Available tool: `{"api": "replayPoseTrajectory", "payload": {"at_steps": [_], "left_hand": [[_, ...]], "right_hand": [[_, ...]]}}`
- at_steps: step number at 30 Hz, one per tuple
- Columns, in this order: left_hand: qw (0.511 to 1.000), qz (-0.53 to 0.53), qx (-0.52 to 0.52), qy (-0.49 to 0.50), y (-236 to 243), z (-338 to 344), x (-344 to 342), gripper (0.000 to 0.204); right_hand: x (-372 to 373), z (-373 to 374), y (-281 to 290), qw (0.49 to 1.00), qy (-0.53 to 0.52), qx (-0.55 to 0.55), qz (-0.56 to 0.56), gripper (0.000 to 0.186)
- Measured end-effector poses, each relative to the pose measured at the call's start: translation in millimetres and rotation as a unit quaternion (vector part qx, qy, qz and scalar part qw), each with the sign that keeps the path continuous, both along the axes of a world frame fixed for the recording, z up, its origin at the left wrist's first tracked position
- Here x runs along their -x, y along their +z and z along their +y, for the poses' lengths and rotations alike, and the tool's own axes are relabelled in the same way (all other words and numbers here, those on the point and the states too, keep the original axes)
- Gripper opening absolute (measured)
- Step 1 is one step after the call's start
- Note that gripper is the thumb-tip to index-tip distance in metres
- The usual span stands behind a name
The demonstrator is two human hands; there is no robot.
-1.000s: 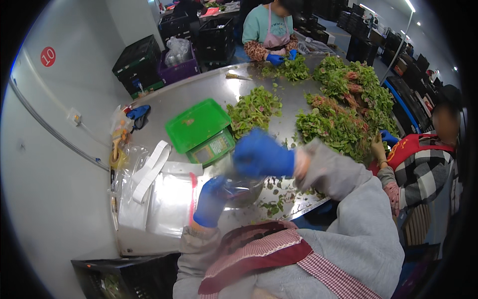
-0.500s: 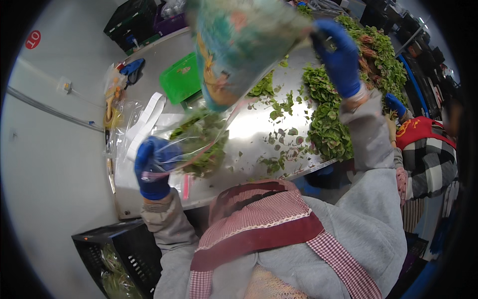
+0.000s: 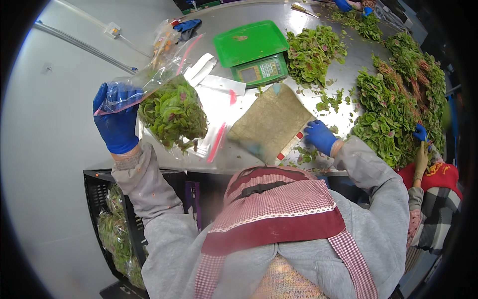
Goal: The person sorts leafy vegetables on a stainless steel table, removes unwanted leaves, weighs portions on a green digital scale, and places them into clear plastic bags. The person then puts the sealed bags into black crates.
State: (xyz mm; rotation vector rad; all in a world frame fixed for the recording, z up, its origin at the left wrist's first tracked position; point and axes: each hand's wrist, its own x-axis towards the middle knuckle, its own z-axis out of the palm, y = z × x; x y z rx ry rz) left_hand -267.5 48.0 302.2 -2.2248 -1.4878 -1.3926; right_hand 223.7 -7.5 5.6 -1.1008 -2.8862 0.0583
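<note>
My left hand (image 3: pixel 118 122), in a blue glove, grips the rim of a clear zip bag (image 3: pixel 172 70) at the left of the table. Leafy greens (image 3: pixel 174 114) fill the bag's lower part, which hangs tilted to the right. My right hand (image 3: pixel 321 137), also blue-gloved, rests low at the right edge of a beige, worn, flat cloth-like piece (image 3: pixel 271 122) with blue-green patches and a red-and-white strip. Its fingers look apart, fingertips at that edge. Beyond the piece stands a green scale (image 3: pixel 260 72) with a green tray (image 3: pixel 251 42) on top.
A bunch of greens (image 3: pixel 316 55) lies beside the scale, and a large heap (image 3: pixel 378 109) covers the right side. Loose leaves dot the metal table (image 3: pixel 239 149). White strips (image 3: pixel 201 70) lie at left. A black crate (image 3: pixel 94 199) holds bagged greens. A co-worker's gloved hand (image 3: pixel 420 132) is at the heap.
The flat piece, held high by my right hand before, now lies on the table with its beige side up. My right hand has come down. The bag in my left hand has moved up and left.
</note>
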Motion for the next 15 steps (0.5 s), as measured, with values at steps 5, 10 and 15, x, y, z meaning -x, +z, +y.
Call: {"api": "replayPoseTrajectory", "payload": {"at_steps": [5,10,15], "left_hand": [[0.967,0.226,-0.102,0.054,-4,-3,-17,0.027],[0.918,0.364,-0.151,0.036,-10,8,-50,0.036],[0.954,0.285,-0.093,0.021,-21,5,-79,0.044]], "right_hand": [[14,7,-10,0.974,-0.123,0.107,0.159,0.048],[66,8,-41,0.979,-0.131,0.143,0.07,0.086],[69,74,53,0.696,-0.189,0.413,0.556,0.106]]}}
